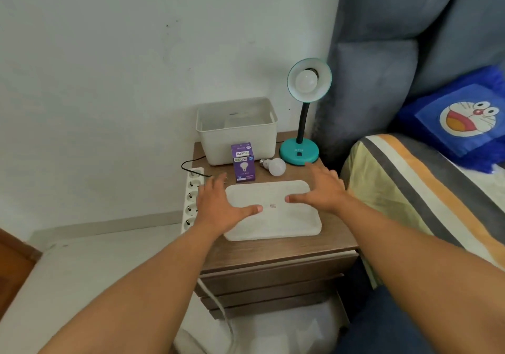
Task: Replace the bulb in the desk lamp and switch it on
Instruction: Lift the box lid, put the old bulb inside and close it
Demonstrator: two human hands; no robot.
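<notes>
Your left hand (220, 204): flat and spread, palm down, holding nothing; the thumb lies over the left end of the white tray, the fingers reach past its left rim toward the power strip.
Your right hand (323, 188): also spread and empty, palm down over the tray's far right corner, thumb pointing in across the tray.
White tray (289, 225): a shallow, rounded rectangle on the near half of the nightstand; nothing in it except a small printed code mark near the middle.
Nightstand (273, 255): wooden top with drawer fronts below; you have a bare strip of wood between the tray and the front edge, and a narrow one along the right edge beside the bed.
Power strip (191, 198): white, hanging over the left edge of the nightstand, with a black cable plugged in at its far end.
Bulb box (243, 163): purple, upright, just beyond the tray and touching or nearly touching the front of the bin.
Loose bulb (274, 166): white, lying on its side between the bulb box and the lamp base, screw cap pointing left.
Bin (237, 140): off-white, open-topped, at the back left; something pale lies on its floor, but you cannot tell what.
Desk lamp (300, 150): teal base at the back right corner, black gooseneck, shade tilted toward you with a white bulb (306, 80) seated in it, unlit.
Bed (410, 189): striped cover close against the nightstand's right side.
</notes>
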